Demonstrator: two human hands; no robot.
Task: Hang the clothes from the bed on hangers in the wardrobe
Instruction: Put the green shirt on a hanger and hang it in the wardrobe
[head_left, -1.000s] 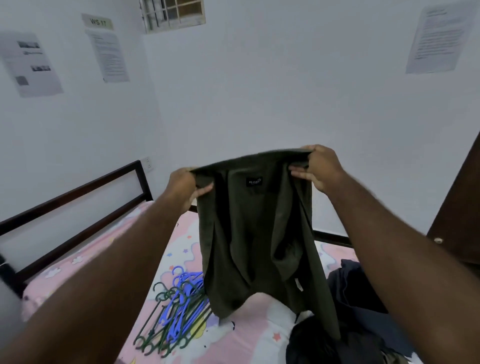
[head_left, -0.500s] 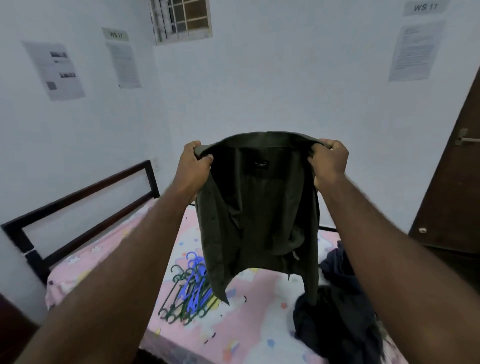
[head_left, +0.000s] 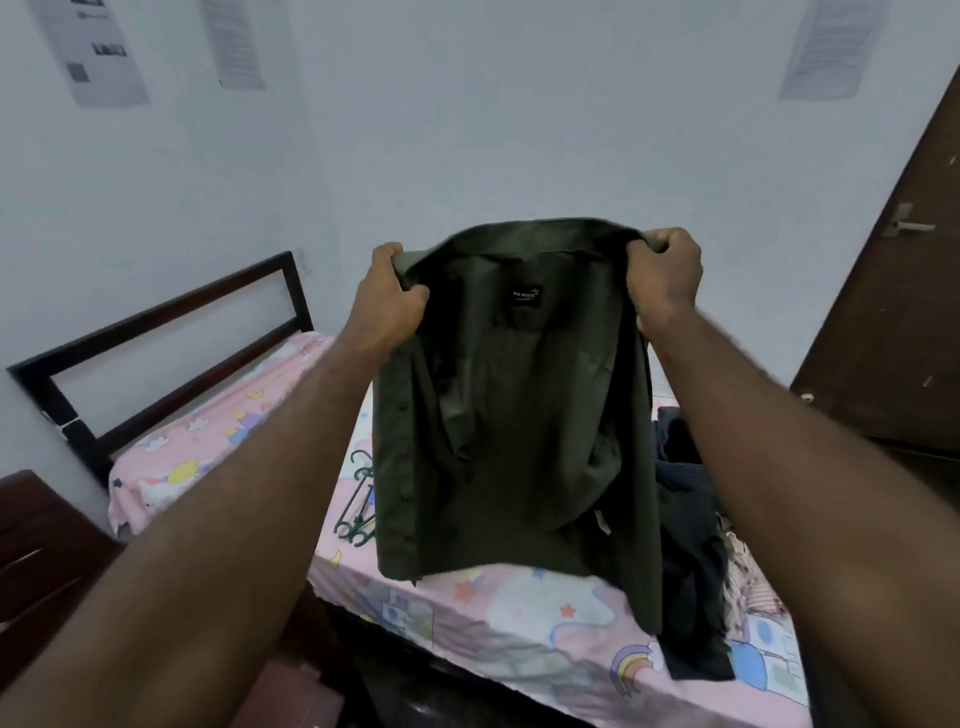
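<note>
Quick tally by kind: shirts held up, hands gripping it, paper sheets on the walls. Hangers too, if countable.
Olive shirt, held up: 1
Hands gripping its collar: 2 (left hand, right hand)
Paper sheets on the walls: 3
Hangers: not countable, mostly hidden behind the shirt
Total: 6

1. The shirt is dark olive green, with a black label.
2. The bedsheet is pink with cartoon stars and rainbows.
3. The hangers are green.
4. The heap of clothes is dark navy.
</note>
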